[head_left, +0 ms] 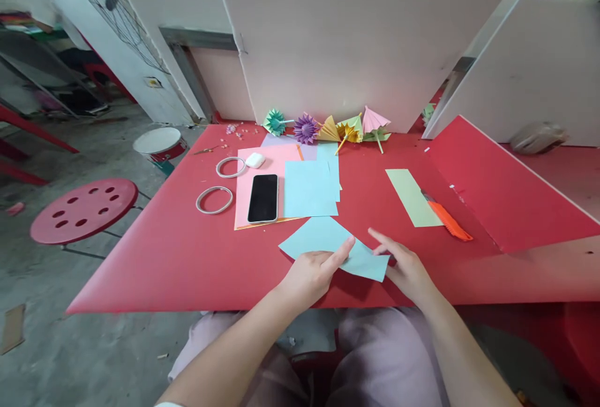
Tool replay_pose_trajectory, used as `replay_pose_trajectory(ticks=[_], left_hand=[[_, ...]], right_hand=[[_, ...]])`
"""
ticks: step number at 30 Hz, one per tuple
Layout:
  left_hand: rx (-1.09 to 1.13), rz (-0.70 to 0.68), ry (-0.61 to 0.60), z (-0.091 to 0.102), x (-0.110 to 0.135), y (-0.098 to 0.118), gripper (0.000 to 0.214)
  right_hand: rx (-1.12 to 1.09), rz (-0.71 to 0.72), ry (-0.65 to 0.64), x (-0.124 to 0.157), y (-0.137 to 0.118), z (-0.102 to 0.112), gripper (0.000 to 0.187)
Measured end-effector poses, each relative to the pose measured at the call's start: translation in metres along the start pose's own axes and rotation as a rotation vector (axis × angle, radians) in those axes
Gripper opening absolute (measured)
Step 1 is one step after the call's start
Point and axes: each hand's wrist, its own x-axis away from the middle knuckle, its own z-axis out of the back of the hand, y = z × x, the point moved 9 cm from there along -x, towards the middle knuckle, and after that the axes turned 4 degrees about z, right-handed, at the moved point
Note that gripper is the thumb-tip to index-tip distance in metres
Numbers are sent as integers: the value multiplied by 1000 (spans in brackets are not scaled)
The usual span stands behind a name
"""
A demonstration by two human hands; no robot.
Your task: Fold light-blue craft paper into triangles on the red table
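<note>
The left grip [310, 274] pinches light-blue paper [319, 234], whose corner meets the right grip [409, 267], its hold unclear. Uneven thumb pressure could crease it.

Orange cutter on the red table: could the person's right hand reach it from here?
Probably yes: the orange cutter lies beyond the right hand, with bare tabletop between them, though that hand is at the edge of a blue sheet.

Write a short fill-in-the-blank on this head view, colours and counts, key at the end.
1. The left hand grips a sheet coloured light ____.
2. The phone lies on paper coloured ____.
3. Left of the phone lie ____ white tape rolls.
4. The orange cutter partly overlaps a strip coloured pale ____.

Missing words: blue; pink; two; green.
</note>
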Motion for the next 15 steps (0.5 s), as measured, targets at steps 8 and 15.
replay_pose_trajectory(ticks=[8, 15], left_hand=[[180, 382, 417, 89, 10, -81, 59], [76, 714, 648, 132, 43, -151, 69]], right_hand=[[481, 100, 411, -10, -18, 91, 16], [676, 248, 581, -37, -61, 97, 37]])
